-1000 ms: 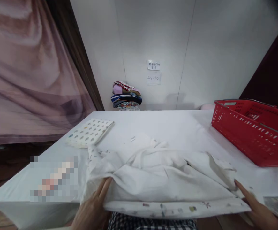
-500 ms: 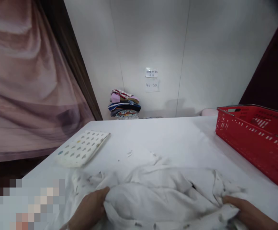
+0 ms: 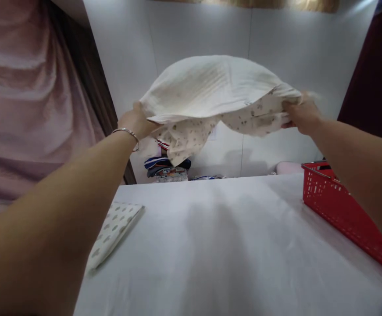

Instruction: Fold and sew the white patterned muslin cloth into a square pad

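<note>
A white cloth [image 3: 207, 87] with a small printed pattern on one side billows in the air above the table. My left hand [image 3: 137, 122] is closed on its left edge, and a bracelet [image 3: 128, 131] circles that wrist. At the cloth's right side, my right hand [image 3: 301, 115] grips another part of the edge. Both arms are stretched forward and raised. Below the left forearm lies a folded cloth [image 3: 116, 228] with grey-green motifs, partly covered by the arm. Whether the raised cloth is a blanket or a garment I cannot tell.
A white-covered table [image 3: 230, 245] spreads below. On its right stands a red plastic basket [image 3: 338, 210], partly behind my right forearm. Stacked folded fabrics [image 3: 167, 164] sit beyond the far edge, before a white wall [image 3: 197, 26]. A pink curtain [image 3: 19, 101] hangs at the left.
Both hands have risen from the near edge of the table, lifting the bunched cloth. It now spreads and arches between them. The view has tilted upward a little.
</note>
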A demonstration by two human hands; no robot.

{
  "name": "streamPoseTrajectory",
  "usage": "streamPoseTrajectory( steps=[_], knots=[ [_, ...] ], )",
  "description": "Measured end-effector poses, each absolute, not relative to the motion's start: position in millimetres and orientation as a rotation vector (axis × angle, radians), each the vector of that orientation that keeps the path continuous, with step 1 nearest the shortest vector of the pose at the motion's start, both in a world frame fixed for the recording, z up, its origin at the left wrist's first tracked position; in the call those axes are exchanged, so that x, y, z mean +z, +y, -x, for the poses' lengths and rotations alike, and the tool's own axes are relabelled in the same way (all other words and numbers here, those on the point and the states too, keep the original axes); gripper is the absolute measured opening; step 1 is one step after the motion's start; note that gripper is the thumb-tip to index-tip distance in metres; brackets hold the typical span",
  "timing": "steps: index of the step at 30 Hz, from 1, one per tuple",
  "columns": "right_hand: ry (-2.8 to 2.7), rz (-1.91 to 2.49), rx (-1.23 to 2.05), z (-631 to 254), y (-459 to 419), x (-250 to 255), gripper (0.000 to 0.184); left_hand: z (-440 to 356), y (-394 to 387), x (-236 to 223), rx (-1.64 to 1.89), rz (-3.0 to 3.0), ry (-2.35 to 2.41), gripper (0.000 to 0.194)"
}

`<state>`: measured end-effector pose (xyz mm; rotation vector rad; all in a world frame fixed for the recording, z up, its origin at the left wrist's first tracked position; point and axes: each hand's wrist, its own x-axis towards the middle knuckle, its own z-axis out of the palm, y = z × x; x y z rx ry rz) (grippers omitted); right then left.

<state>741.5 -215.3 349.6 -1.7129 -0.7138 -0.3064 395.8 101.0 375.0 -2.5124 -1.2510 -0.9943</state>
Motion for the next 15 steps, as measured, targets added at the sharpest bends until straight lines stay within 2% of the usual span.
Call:
streamPoseTrajectory(
  steps=[1,3,5,8,11,15],
  knots=[
    [-0.736,1.795,-0.353,-742,-218,350,0.039,-394,98,378,-0.945,2.492,-1.196,0.087],
    [-0.78,1.954,-0.533,-742,-226,338,0.022,-386,93,373,-0.844,2.442,-1.113,0.058],
    [-0.812,2.111,-0.671,-742,-237,320,0.02,-374,89,363,-0.802,2.4,-1.121,0.037],
    [-0.832,2.228,-0.75,-740,-256,291,0.029,-352,80,343,-0.705,2.399,-1.138,0.035],
    [-0.97,2.327,-0.649,-733,-277,258,0.033,-326,62,315,-0.578,2.471,-1.096,0.034],
    [-1.145,2.392,-0.521,-712,-317,190,0.035,-277,31,242,-0.35,2.709,-1.024,0.027]
  ],
)
